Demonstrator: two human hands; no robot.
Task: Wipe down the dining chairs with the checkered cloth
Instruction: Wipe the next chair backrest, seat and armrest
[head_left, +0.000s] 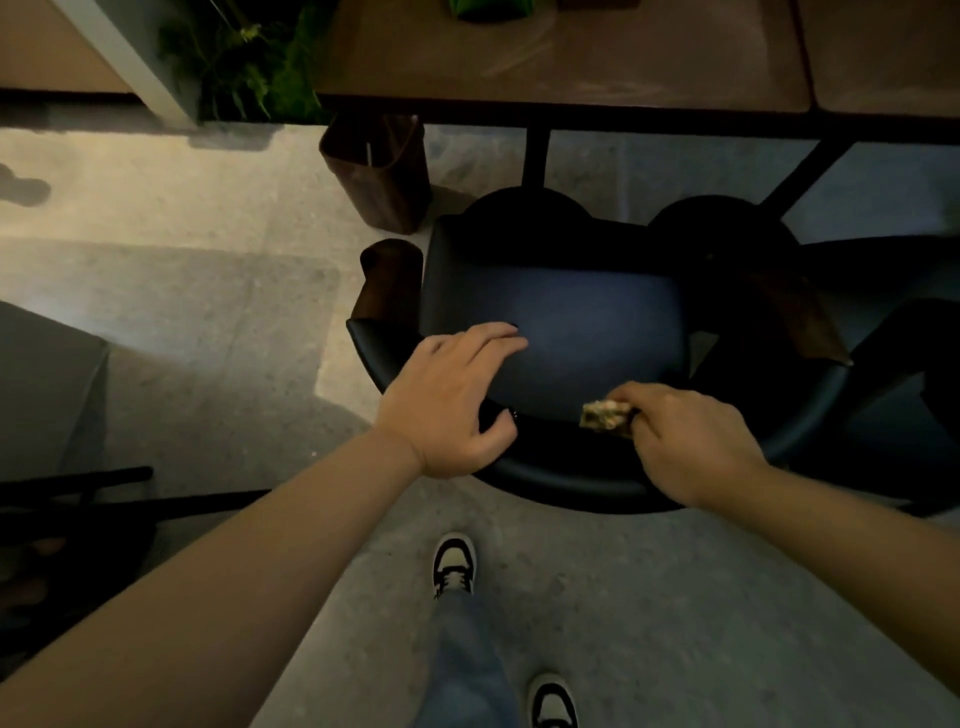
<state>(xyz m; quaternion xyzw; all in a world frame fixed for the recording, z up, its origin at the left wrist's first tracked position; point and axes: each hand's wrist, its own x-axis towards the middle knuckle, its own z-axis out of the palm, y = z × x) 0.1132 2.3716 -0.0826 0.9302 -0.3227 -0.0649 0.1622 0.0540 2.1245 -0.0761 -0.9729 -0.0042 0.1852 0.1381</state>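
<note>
Dim scene, seen from above. Dark chair (561, 322) faces away, toward the table (561, 57); its seat front is tucked near the table legs and its curved backrest runs left to right nearest the person.

Left hand (447, 400) rests on the left part of the backrest, fingers (493, 338) spread and flat, reaching over onto the seat edge, thumb hooked on the near side of the rail. It holds nothing else.

Right hand (691, 441) is curled tight around the cloth (605, 415), bunched small. Only a short wad sticks out past the fingertips, long axis roughly left-right, pointing left toward the left hand. The wad is pressed on the backrest's inner edge, just behind the seat. Check pattern barely legible in the low light.

The two hands are well apart along the rail. Second chair (883, 332) right of the right hand. Plant (244, 62) far beyond the left fingers. Sneakers (454, 564) below the hands on grey floor (208, 322).
</note>
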